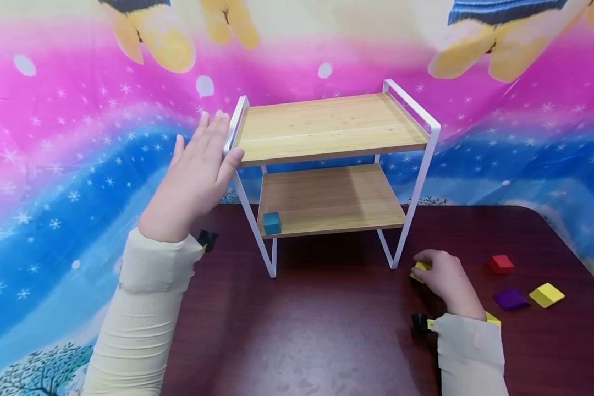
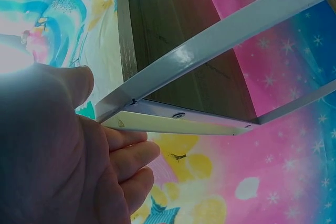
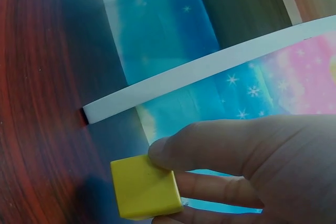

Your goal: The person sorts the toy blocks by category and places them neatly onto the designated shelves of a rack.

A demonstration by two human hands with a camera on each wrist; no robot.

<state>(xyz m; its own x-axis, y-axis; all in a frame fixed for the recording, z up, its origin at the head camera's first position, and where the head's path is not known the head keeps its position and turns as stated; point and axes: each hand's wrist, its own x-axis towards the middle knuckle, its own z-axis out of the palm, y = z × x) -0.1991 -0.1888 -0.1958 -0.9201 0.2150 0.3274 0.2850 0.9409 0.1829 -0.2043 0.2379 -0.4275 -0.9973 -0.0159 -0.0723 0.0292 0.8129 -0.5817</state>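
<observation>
A two-tier shelf rack [image 1: 329, 129] with wooden boards and a white metal frame stands on the table. My left hand [image 1: 195, 170] rests against the left end of its top tier, fingers straight, thumb near the front corner. From below, the left wrist view shows the fingers beside the frame's white bar [image 2: 178, 56]. Near the foot of the rack's right front leg, my right hand [image 1: 447, 280] pinches a yellow block [image 3: 144, 187] between thumb and fingers, close over the table. On the lower board's front left corner sits a teal cube [image 1: 272, 223].
Right of my right hand, a red block [image 1: 500, 264], a purple block [image 1: 511, 299] and another yellow block [image 1: 546, 295] lie on the dark wood table [image 1: 302, 330]. A further yellow block [image 1: 493, 318] is partly hidden behind the right wrist. A printed cloth [image 1: 69, 154] hangs behind the rack.
</observation>
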